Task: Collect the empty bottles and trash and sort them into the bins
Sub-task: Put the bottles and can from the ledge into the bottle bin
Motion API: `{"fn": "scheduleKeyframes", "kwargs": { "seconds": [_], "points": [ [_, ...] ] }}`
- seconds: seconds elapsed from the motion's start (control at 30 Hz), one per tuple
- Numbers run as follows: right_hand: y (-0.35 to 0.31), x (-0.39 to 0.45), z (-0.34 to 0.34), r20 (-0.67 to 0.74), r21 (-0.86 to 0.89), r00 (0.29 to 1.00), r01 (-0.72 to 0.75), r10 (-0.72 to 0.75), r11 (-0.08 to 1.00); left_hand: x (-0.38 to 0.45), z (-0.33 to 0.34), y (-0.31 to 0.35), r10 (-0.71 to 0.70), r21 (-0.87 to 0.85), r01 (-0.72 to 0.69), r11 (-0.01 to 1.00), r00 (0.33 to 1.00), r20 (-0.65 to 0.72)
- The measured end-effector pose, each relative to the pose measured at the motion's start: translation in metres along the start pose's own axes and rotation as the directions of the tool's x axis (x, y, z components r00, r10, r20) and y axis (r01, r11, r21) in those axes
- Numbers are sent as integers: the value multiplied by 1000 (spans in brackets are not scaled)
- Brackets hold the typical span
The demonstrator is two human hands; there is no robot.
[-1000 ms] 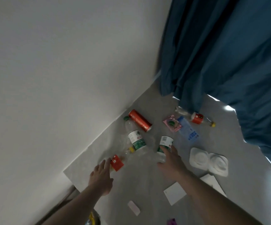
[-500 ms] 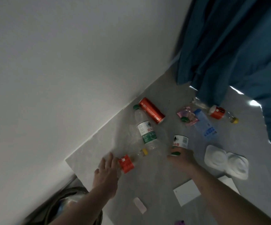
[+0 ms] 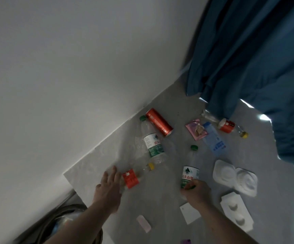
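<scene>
Grabbing two bottles: right hand (image 3: 196, 191) clenches green-labelled clear plastic bottle (image 3: 190, 171); left hand (image 3: 107, 189), fingers spread, touches red-labelled clear bottle (image 3: 134, 176) at its 3 o'clock — wrap around label, then lift.

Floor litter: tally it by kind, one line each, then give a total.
Clear plastic bottles: 4 (green caps and, yellow caps and)
Red metal can: 1
White moulded plastic trays: 2
Pink wrapper: 1
Blue packet: 1
White paper card: 1
Small pale pink piece: 1
Total: 11
</scene>
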State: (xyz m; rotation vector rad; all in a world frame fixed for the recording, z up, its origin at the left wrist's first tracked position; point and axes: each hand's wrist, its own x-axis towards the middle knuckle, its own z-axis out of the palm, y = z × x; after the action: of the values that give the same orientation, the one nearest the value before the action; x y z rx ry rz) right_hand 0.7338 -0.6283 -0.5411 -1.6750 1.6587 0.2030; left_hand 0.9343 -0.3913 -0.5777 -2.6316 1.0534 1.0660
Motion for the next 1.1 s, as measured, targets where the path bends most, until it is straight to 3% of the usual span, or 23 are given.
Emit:
{"fn": "scheduleKeyframes", "kwargs": {
  "seconds": [0.17, 0.33, 0.5, 0.7, 0.87, 1.1],
  "points": [
    [16, -54, -32, 14, 129, 1000, 1, -3, 992, -14, -22, -1, -8, -69, 15, 998, 995, 98],
    [48, -143, -78, 63, 206, 998, -16, 3, 978, -106, -33, 8, -95, -279, 89, 956, 995, -9],
    [88, -240, -129, 107, 304, 994, -56, 24, 951, -232, -38, 32, -101, -565, 101, 819, 994, 32],
    [148, -318, -170, 201, 297, 979, -21, -41, 955, -367, -39, 77, -153, -695, 72, 715, 987, -55],
    [189, -365, -205, 259, 343, 952, 67, -162, 937, -462, -18, 117, -237, -847, 32, 531, 965, -112],
    [213, -408, -226, 310, 424, 895, 172, -321, 889, -563, 15, 147, -362, -905, -5, 426, 916, -175]
  ]
}}
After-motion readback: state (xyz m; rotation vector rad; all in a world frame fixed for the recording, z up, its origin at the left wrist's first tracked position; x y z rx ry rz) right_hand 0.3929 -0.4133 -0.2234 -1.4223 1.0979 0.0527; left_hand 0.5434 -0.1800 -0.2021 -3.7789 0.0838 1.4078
